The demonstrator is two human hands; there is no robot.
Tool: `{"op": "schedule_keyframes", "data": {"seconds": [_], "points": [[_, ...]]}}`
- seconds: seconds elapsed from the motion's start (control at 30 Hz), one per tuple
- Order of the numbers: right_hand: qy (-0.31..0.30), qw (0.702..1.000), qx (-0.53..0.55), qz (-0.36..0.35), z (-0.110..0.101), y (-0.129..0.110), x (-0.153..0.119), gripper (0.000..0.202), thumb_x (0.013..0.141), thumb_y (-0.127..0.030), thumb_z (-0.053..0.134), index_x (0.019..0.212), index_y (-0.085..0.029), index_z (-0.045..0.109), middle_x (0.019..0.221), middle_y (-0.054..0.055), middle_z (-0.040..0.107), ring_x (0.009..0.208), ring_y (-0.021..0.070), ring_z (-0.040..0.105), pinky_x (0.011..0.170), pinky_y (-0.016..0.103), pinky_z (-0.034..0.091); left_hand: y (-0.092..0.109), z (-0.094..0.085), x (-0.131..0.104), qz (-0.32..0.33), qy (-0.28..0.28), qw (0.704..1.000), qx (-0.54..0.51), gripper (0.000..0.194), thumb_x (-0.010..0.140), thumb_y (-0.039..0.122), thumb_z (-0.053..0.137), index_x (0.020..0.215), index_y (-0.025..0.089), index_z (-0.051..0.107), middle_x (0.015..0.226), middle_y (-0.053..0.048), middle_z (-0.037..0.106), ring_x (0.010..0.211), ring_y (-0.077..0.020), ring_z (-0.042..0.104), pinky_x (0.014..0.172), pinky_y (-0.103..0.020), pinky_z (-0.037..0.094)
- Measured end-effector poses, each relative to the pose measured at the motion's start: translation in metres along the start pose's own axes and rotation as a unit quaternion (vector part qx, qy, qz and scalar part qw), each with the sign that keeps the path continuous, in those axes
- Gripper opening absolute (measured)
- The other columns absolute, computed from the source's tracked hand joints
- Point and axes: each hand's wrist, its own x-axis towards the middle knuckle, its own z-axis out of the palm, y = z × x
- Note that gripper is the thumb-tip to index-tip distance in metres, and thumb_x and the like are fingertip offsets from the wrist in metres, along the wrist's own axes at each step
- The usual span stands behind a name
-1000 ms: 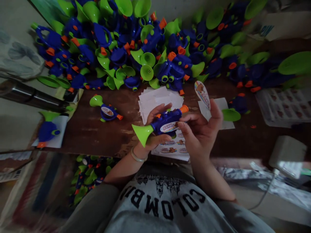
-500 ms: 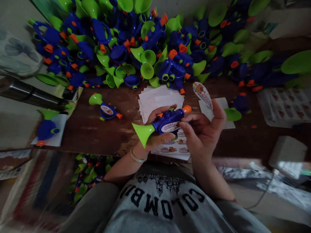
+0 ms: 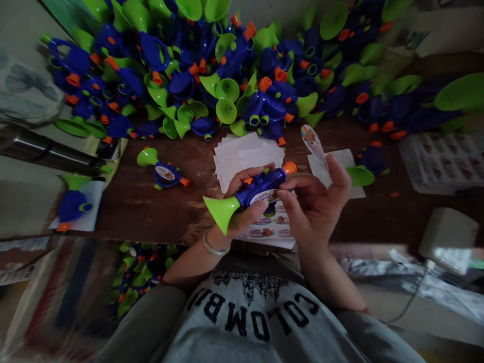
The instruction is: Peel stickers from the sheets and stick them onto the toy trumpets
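Toy trumpet [image 3: 252,194] held; both hands.

Head view looks steeply down, close over the table [image 3: 151,212], edges seemingly blurred.

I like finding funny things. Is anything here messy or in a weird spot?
Yes. A sticker clings to a fingertip of the right hand, sticking up in the air. The toy trumpets lie in a jumbled heap at the back of the table, and more toys sit below its front edge.

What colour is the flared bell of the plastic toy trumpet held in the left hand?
Bright green, on a blue plastic toy trumpet with an orange mouthpiece; the head view shows the flared bell clearly.
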Motion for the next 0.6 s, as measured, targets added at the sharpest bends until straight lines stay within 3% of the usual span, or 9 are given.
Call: {"op": "schedule_keyframes", "data": {"seconds": [0.2,0.6], "points": [[0.027,0.995,-0.055,-0.073,0.006,0.002,0.003,0.083,0.092,-0.015,0.078,0.160,-0.045,0.040,0.095,-0.005,0.075,0.083,0.0160,0.075,0.083,0.036,0.068,0.004,0.008,0.003,0.036,0.013,0.999,0.017,0.054,0.097,0.040,0.078,0.146,0.033,0.056,0.161,-0.007,0.063,0.151,-0.0298,0.060,0.128,-0.051,0.051],[0.037,0.984,-0.149,-0.095,0.008,-0.004,-0.001,0.082,0.097,-0.018,0.073,0.164,-0.043,0.033,0.097,-0.003,0.074,0.080,0.0185,0.074,0.092,0.045,0.067,0.014,0.011,-0.002,0.036,0.016,0.998,0.044,0.053,0.099,0.034,0.076,0.148,0.036,0.057,0.163,-0.005,0.060,0.155,-0.0281,0.056,0.129,-0.051,0.050]]}}
